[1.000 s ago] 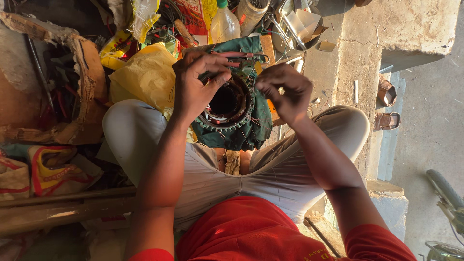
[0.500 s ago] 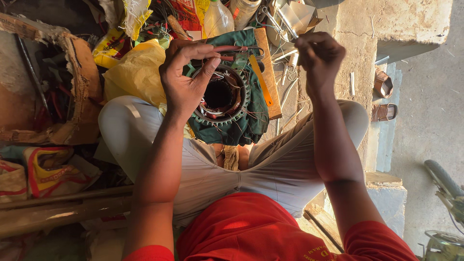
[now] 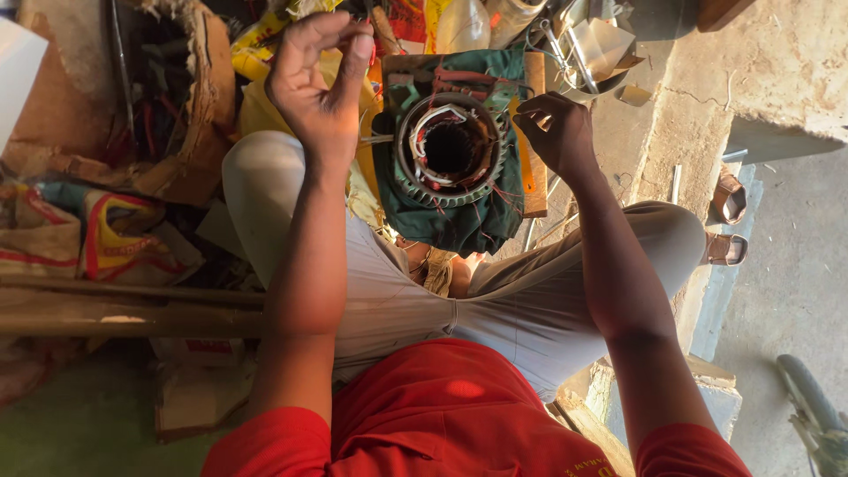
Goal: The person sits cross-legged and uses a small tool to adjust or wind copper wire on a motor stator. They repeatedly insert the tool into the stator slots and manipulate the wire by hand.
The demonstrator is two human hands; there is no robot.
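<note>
A round motor stator (image 3: 449, 150) with a toothed rim and wire windings lies on a green cloth (image 3: 459, 225) over a wooden board (image 3: 533, 168), between my knees. My left hand (image 3: 320, 75) is raised up and to the left of the stator, thumb and fingertips pinched together. A thin wire (image 3: 375, 139) sticks out from the stator's left side toward it. My right hand (image 3: 558, 134) hovers at the stator's right rim with its fingers curled in. Whether it holds anything is too small to see.
Yellow bags (image 3: 256, 110), a torn cardboard box (image 3: 190, 97) of scrap and metal pieces (image 3: 601, 49) crowd the far side. A concrete step (image 3: 751, 79) with sandals (image 3: 729, 221) lies to the right. Wooden planks (image 3: 124, 309) and striped sacks (image 3: 115, 238) are at left.
My left hand lifted off the stator and moved up and left. My right hand came back down from the far side to the stator's right rim. The view shifted closer.
</note>
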